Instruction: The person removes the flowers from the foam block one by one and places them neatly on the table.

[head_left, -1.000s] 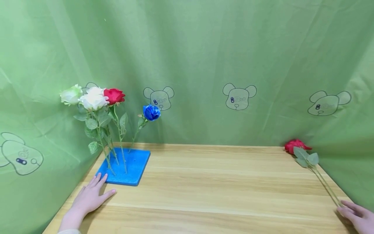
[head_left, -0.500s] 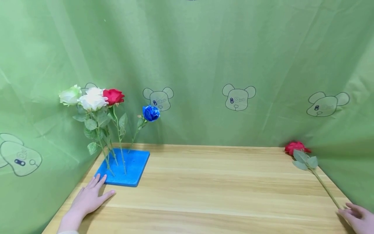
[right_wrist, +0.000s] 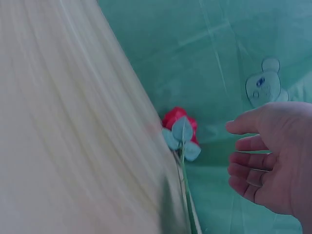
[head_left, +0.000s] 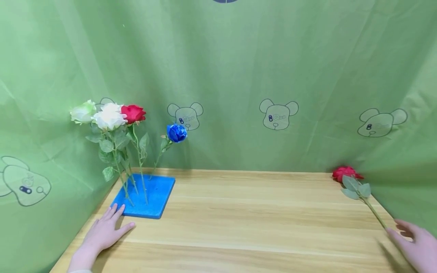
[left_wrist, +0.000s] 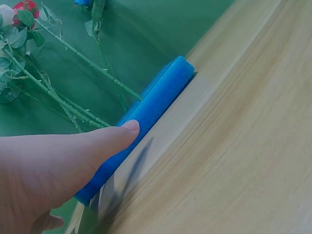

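Head: by the table's (head_left: 256, 223) left edge, a blue board (head_left: 157, 195) is touched by the spread left hand (head_left: 104, 232); along the right, a red rose (head_left: 351, 182) is seen. Left wrist: board partly covered. Right wrist: nothing gripped, right hand (right_wrist: 280, 163) loosely curled.

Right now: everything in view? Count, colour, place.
Board: 1, blue, table's left side
Lying rose: 1, red, table's right
Standing red rose: 1, red, on board
White rose: 1 or 2 (overlapping), white, on board
Pale rose: 1, greenish white, leftmost
Blue rose: 1, blue, board's far side
Table: 1, light wood, below
Curtain: count unclear, green, behind and sides
Bear prints: several, dark, curtain
Left hand: 1, bare, on board's near corner
Right hand: 1, bare, near lying rose's stem
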`<act>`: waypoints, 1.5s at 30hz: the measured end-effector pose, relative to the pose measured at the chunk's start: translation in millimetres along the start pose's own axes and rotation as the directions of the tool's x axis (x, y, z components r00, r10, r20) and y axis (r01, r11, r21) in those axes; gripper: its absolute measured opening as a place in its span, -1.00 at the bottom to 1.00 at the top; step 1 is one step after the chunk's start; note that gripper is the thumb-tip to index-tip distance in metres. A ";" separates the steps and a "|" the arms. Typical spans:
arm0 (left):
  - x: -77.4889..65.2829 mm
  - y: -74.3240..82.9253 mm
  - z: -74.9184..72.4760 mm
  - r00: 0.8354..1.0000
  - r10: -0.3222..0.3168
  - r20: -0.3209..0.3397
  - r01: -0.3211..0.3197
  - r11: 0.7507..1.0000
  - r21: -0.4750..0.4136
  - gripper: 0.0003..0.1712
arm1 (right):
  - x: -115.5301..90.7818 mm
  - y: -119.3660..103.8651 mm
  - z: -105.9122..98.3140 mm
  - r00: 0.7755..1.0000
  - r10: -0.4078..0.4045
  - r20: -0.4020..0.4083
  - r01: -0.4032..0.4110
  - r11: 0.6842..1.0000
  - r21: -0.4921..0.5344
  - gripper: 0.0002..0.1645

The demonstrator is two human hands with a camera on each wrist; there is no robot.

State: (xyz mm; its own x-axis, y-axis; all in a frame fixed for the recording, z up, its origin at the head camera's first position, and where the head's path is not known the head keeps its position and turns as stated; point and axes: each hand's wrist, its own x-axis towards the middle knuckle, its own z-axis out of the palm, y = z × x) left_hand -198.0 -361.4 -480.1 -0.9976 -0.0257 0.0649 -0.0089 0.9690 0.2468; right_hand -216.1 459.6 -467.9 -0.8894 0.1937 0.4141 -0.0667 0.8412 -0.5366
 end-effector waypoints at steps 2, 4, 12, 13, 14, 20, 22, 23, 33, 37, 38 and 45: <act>-0.2 0.1 0.6 1.000 -0.001 -0.002 0.001 1.000 -0.002 0.05 | 3.8 -9.2 -0.5 0.999 -0.006 0.041 0.009 0.997 -0.071 -0.40; -0.2 0.1 1.0 1.000 0.000 -0.004 0.000 1.000 -0.003 0.05 | 6.9 -19.7 -0.1 0.997 -0.007 0.075 0.017 0.991 -0.135 -0.35; -1.0 0.1 3.3 1.000 -0.014 0.008 0.014 1.000 -0.002 0.05 | 17.7 -60.5 9.3 0.992 -0.098 0.080 0.110 0.981 -0.158 -0.36; -0.9 0.2 3.3 1.000 -0.014 0.008 0.014 1.000 -0.002 0.05 | 18.7 -66.0 11.5 0.991 -0.118 0.070 0.127 0.980 -0.150 -0.38; -0.9 0.5 3.2 1.000 -0.015 0.008 0.015 1.000 -0.002 0.05 | 19.9 -71.8 13.9 0.988 -0.139 0.061 0.146 0.979 -0.143 -0.40; 1.7 3.2 0.8 1.000 -0.013 -0.010 0.013 1.000 0.013 0.05 | 27.3 -102.6 29.9 0.970 -0.243 0.023 0.244 0.966 -0.083 -0.48; 3.1 4.3 -0.3 1.000 -0.012 -0.017 0.012 1.000 0.022 0.04 | 30.4 -112.1 35.7 0.962 -0.273 0.016 0.274 0.960 -0.063 -0.48; 3.9 4.9 -1.0 1.000 -0.011 -0.019 0.012 1.000 0.028 0.03 | 32.0 -116.8 39.0 0.957 -0.291 0.007 0.291 0.955 -0.051 -0.49; 14.3 11.0 -8.5 0.997 -0.018 -0.076 0.025 0.996 0.088 -0.08 | 42.8 -165.2 74.0 0.911 -0.412 -0.023 0.412 0.911 -0.001 -0.53; 16.5 12.6 -6.5 0.996 -0.025 -0.089 0.035 0.993 0.114 -0.12 | 40.7 -185.1 86.2 0.906 -0.423 0.001 0.422 0.905 0.050 -0.52; 17.1 12.9 -5.4 0.995 -0.027 -0.094 0.038 0.992 0.120 -0.13 | 39.9 -190.2 89.4 0.903 -0.429 0.004 0.428 0.901 0.063 -0.52; 19.4 18.1 -2.1 0.990 -0.032 -0.137 0.053 0.987 0.154 -0.21 | 37.2 -225.6 116.2 0.868 -0.497 0.015 0.491 0.862 0.128 -0.54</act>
State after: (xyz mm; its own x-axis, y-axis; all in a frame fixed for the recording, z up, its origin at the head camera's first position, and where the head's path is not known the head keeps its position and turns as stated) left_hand -217.4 -344.9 -472.3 -0.9779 -0.0904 0.1886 -0.0728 0.9925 0.0984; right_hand -286.7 218.3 -416.9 -0.7454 -0.2570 0.6151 -0.5518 0.7556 -0.3529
